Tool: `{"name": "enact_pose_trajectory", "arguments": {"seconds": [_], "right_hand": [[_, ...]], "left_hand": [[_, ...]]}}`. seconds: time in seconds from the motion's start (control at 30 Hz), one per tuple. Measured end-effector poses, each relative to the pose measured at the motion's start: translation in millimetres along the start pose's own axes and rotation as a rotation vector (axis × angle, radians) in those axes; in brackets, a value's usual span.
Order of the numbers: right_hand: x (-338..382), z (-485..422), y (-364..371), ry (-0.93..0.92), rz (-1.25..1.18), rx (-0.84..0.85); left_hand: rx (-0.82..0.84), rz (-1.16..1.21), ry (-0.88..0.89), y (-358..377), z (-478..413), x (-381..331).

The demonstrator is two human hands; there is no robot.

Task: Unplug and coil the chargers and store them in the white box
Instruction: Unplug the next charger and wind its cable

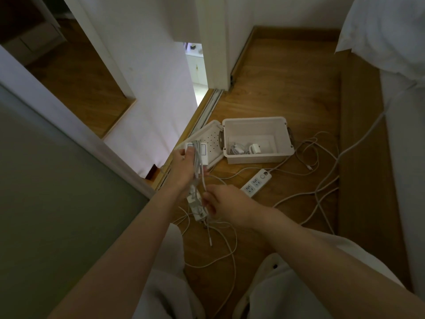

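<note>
Head view: L hand [182, 161] is raised over the floor, fingers curled round 1 charger [203, 153], a white brick w/ a blue-edged label. The same fist holds several loops of cable [198, 173] that hang down from it. R hand [226, 203], just below and to the R, pinches 1 strand of that cable btw thumb and fingertips, its other fingers loosely bent. Both forearms are bare.

Directly under the hands lies 1 white plug block [198, 211], partly hidden; strip or adapter, can't tell. Around it, thin white leads [215, 249] tangle on the wood floor [287, 88] btw the person's 2 legs in pale trousers [165, 272]. How many leads is not clear.

Further out, R of the hands, 1 power strip [256, 183] lies flat, sockets up. Beyond it stands 1 white box [257, 157], open. Its lid [212, 139] lies out to the L, touching the box's L side, w/ the dotted inner face up, partly behind the L hand. In the box are 2 stored chargers [254, 148], coiled, side by side on the bottom.

R of the box, more cable loops [317, 155] sprawl on the floor. 1 long lead [363, 139] runs up to the far R beside the bed [402, 111].
</note>
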State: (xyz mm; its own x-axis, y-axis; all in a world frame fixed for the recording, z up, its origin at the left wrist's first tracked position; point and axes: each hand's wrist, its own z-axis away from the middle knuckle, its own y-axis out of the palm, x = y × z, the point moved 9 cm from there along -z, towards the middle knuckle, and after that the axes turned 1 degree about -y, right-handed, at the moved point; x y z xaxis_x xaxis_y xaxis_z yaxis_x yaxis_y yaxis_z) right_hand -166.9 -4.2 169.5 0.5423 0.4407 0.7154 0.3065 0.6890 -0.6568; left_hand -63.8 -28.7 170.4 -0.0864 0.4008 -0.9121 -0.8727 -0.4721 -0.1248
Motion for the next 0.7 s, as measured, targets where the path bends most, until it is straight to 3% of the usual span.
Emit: {"name": "enact_pose_trajectory", "arguments": {"seconds": [0.23, 0.57, 0.7], "right_hand": [[-11.1, -5.2, 5.9, -0.047, 0.087, 0.066], [-19.3, -2.0, -35.1, -0.112, 0.359, -0.110], [-24.7, -3.2, -42.3, -0.074, 0.368, -0.165]], "left_hand": [[0.190, 0.670, -0.216, 24.9, 9.9, 4.1], [0.474, 0.418, -0.148, 29.7, 17.8, -10.6], [0.545, 0.092, -0.075, 27.5, 23.9, -11.3]]}}
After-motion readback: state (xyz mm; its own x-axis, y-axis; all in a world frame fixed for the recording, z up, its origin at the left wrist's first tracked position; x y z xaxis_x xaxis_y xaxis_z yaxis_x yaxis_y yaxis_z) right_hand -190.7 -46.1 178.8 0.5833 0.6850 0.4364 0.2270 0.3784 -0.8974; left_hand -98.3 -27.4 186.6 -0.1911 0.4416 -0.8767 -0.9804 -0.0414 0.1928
